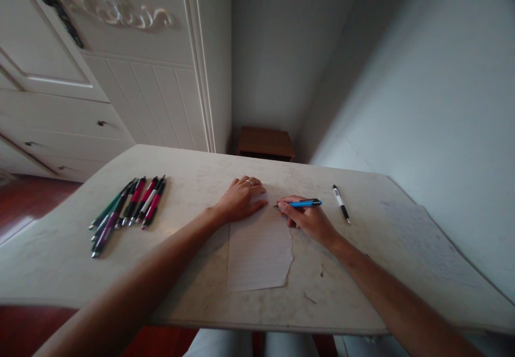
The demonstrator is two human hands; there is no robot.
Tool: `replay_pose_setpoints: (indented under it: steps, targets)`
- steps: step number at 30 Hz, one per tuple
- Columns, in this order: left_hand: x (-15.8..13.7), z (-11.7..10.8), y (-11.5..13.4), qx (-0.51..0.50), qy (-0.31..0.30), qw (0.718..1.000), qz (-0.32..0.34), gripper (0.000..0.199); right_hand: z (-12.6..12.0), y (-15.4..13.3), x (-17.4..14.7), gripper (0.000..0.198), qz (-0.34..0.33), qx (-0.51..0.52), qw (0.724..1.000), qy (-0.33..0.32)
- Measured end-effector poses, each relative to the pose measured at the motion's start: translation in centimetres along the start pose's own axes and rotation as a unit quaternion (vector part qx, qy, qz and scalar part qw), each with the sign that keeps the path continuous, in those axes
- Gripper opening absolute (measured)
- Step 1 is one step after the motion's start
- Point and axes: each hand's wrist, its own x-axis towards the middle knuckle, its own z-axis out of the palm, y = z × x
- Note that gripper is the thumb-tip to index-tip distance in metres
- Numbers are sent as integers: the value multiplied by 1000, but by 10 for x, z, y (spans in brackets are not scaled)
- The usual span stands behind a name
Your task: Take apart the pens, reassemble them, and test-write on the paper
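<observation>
A lined sheet of paper (pixel 259 260) with a torn right edge lies on the table in front of me. My left hand (pixel 242 199) rests flat across its upper left part, fingers stretched out, a ring on one finger. In my right hand (pixel 302 216) is a blue pen (pixel 304 203), pinched between thumb and fingers. The pen's tip points left, at the upper right of the paper; whether it touches the sheet I cannot tell. Right of that hand lies a white and black pen (pixel 341 205).
Several pens (pixel 127 204) in red, black, green and purple lie in a group on the table (pixel 193 287) at left. A written-on sheet (pixel 426 239) lies at the right edge. Behind are a white cabinet (pixel 148 94), a brown wooden box (pixel 265 141) and a wall (pixel 434 94).
</observation>
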Motion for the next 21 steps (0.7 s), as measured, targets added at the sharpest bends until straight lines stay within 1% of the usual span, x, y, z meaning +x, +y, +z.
replay_pose_setpoints:
  steps: [5,11,21]
  targets:
    - [0,0,0,1,-6,1000,-5,33,0,0,0,40,-1,-4,1000,2]
    - [0,2,-1,3,0,1000,0,33,0,-1,0,40,8,-6,1000,5]
    - [0,-1,0,1,-4,1000,3,31,0,-1,0,40,0,-6,1000,-4]
